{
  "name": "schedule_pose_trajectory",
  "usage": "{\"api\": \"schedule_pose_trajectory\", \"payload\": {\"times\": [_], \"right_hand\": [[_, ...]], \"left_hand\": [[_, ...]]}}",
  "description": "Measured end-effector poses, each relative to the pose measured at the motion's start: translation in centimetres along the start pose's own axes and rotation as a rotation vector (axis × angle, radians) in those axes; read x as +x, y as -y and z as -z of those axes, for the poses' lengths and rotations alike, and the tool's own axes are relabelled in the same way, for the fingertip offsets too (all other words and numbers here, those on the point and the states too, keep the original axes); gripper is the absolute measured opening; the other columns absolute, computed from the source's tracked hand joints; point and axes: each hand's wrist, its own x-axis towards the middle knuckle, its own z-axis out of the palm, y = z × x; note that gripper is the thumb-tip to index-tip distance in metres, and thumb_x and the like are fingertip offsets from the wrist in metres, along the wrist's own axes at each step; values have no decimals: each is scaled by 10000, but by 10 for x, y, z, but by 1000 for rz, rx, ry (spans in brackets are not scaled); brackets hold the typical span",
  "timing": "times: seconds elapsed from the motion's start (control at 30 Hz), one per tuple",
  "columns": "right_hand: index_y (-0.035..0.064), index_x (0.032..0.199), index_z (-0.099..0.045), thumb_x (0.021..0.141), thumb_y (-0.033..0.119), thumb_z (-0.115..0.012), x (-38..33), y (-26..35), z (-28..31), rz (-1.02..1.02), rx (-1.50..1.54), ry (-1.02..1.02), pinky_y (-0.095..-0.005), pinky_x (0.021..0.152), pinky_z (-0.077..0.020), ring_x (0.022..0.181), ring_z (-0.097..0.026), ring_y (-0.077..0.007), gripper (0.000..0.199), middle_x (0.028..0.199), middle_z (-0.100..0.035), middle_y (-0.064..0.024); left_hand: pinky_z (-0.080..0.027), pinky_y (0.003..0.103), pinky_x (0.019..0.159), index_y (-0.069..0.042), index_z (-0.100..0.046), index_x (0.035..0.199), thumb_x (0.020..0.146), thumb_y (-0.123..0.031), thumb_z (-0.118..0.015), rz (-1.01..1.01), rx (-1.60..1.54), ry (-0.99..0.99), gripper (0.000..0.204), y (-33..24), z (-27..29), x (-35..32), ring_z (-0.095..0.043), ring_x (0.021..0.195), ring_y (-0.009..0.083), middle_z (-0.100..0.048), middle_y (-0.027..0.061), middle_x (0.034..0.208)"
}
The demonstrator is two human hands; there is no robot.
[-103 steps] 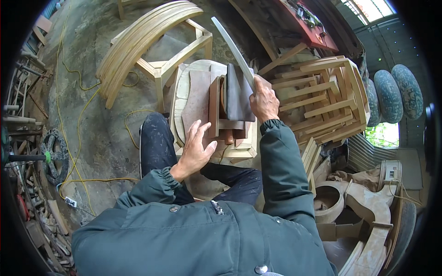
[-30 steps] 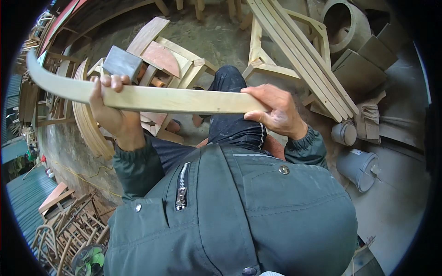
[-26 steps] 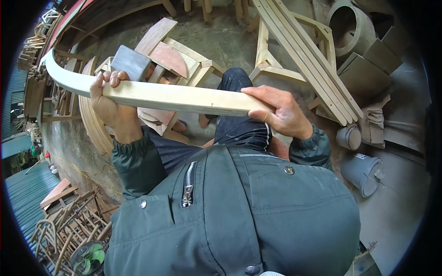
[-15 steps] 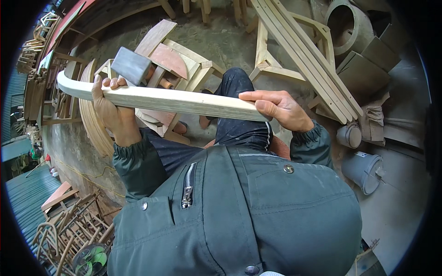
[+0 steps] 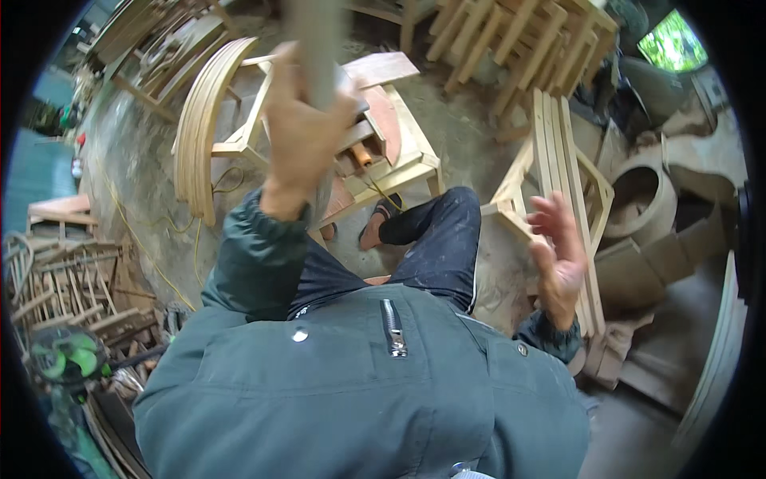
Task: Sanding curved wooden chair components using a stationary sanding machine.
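Note:
My left hand (image 5: 302, 136) is raised in front of me, closed round a wooden piece (image 5: 313, 48). The piece is blurred by motion and runs up out of the top of the view. My right hand (image 5: 558, 259) is apart from it on the right, palm turned inward, fingers spread and holding nothing. Behind my left hand stands a low wooden workstand (image 5: 419, 152) with flat boards on it. An orange handle (image 5: 363, 154) shows there; what it belongs to is mostly hidden by my hand.
Curved wooden strips (image 5: 195, 136) are stacked at the left. Straight strips (image 5: 558, 152) rest on a wooden frame (image 5: 511, 191) at the right. Stacked wooden frames (image 5: 519, 40) stand at the back. A yellow cord (image 5: 148, 263) crosses the floor; a green fan (image 5: 70, 355) stands lower left.
My right hand has let go of the wooden piece and moved right. My left hand has raised and turned it from level to upright. The view has shifted left.

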Motion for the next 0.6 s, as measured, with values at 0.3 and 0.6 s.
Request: {"api": "schedule_pose_trajectory", "payload": {"times": [0.3, 0.6], "right_hand": [[-9, 1652, -183, 955, 604, -683, 8, 47, 64, 293, 304, -426, -489, 1179, -413, 1396, -527, -360, 1054, 1592, -436, -261], [138, 1226, -556, 996, 341, -717, -66, 59, 118, 176, 547, -365, -490, 1124, -393, 1169, -556, -282, 347, 1167, -647, -84]], "left_hand": [[-539, 337, 522, -185, -697, 1247, 859, -312, -774, -785, 205, 297, 416, 40, -42, -40, -629, 600, 159, -575, -12, 733], [-514, 314, 631, -218, -570, 1249, 848, -269, -722, -970, 45, 426, 431, 80, -92, -44, -607, 775, 135, -521, -26, 847]]}}
